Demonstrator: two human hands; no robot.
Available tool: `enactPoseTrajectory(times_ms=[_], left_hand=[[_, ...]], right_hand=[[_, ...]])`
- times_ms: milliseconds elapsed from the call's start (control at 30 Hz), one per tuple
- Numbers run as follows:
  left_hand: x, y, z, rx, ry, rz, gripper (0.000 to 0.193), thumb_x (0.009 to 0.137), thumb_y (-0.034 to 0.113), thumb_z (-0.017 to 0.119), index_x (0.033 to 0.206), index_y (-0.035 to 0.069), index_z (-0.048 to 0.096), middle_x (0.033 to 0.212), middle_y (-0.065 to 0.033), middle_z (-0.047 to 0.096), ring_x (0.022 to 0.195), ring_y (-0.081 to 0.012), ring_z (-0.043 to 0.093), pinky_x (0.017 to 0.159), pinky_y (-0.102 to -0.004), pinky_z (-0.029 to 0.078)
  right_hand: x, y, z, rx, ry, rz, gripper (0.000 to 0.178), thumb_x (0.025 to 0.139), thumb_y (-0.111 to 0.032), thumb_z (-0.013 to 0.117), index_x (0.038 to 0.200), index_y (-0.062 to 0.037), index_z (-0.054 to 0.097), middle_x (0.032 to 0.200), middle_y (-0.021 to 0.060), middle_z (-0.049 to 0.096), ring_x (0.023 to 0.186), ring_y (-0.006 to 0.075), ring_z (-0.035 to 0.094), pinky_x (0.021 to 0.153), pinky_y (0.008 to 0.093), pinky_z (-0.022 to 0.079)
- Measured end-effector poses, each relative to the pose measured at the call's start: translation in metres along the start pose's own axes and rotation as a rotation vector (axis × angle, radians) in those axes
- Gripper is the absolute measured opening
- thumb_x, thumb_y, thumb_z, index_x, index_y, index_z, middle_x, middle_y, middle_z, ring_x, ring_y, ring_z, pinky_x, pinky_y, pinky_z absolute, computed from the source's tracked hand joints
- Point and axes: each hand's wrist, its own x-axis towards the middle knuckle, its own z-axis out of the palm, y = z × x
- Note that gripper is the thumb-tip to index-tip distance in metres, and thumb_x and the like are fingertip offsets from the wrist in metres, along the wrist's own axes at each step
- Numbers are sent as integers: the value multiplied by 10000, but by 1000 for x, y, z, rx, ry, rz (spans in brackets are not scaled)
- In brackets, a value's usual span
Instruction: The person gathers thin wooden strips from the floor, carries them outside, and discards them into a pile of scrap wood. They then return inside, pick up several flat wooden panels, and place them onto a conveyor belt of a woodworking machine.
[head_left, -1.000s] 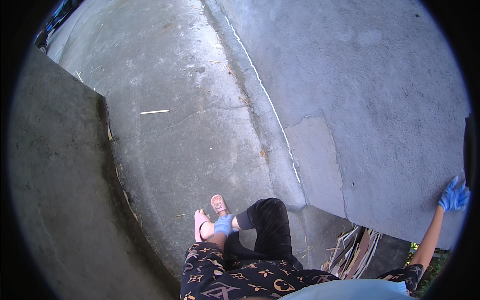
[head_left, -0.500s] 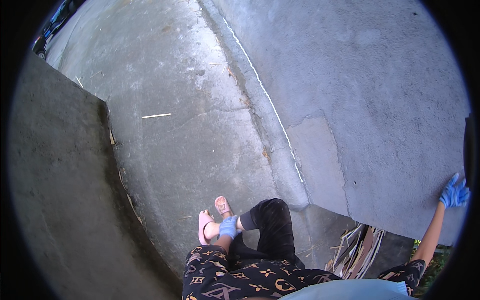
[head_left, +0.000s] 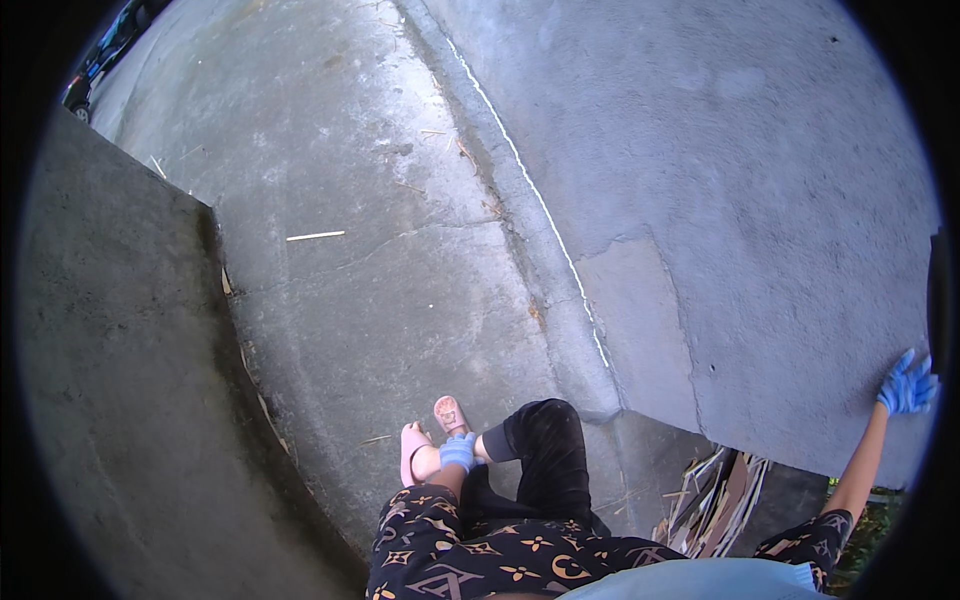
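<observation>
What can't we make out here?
In the head view:
- Left hand: too small to tell whether it grips the farther pink slipper
- Dark object beside right hand: cut off by right rim
- Wood strips: near ends hidden by patterned clothing
- Vehicle: cut off at upper left

Thin stick [head_left: 315, 236] on concrete floor [head_left: 350, 320]; strips [head_left: 722, 502] heaped

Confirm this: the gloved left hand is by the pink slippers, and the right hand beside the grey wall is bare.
Not bare: the head view shows a blue glove on the right hand. The left hand is gloved and by the pink slippers, as stated.
</observation>
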Motion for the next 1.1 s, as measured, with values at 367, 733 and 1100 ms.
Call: enactPoseTrajectory(times_ms=[367,733,1100], left_hand=[[-17,-29,32,-231,-107,35,150,711,184,670,815,89,622,779,-78,630,640,-238,552,617,-370,479],[-52,-63,-155,-339,48,-311,418,769,423,625,1058,123,585,1008,-139,638,957,-313,600,812,-391,469],[-30,-128,-270,-562,202,-567,435,777,447,629,1063,119,605,1032,-122,642,995,-287,597,847,-370,458]], right_hand=[[6,-15,-13,41,-108,27,541,828,-621,431,1278,-320,444,1251,97,467,1114,320,428,869,591,294],[-7,-66,-4,218,1,394,522,771,-558,460,1130,-191,554,1281,173,428,1199,457,308,933,710,125],[-40,-217,-58,-188,-136,816,487,852,-424,394,1172,-97,558,1349,175,412,1234,398,363,962,560,282]])
